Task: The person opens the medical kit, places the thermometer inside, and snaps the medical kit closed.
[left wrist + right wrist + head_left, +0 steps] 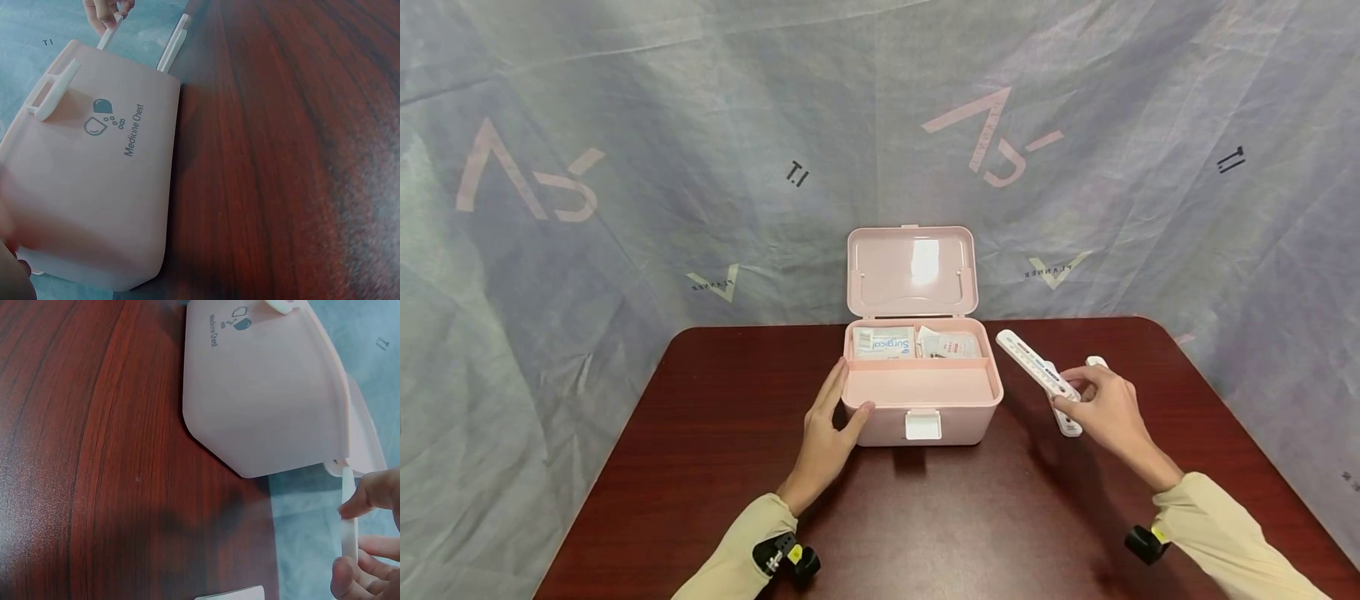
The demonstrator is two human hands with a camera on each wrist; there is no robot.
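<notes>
A pink medicine chest (925, 425) stands on the table with its lid raised. My left hand (829, 429) rests on its left front corner, fingers straight along the side and thumb at the front rim. At the right, my right hand (1101, 408) pinches a white thermometer (1028, 358), a flat strip with rounded ends and printed marks, tilted in the air beside the chest. Thumb and fingertips grip it by its near end, as the right wrist view also shows. Below it another white strip (1070, 427) lies on the table, partly covered by the hand.
A Surgical packet (883, 342) and a clear packet (951, 344) sit in the chest's two back compartments, behind a wide front tray (917, 383). Behind the right hand shows a white end of something (1096, 361). A grey cloth (737, 167) hangs behind the dark red table (737, 400).
</notes>
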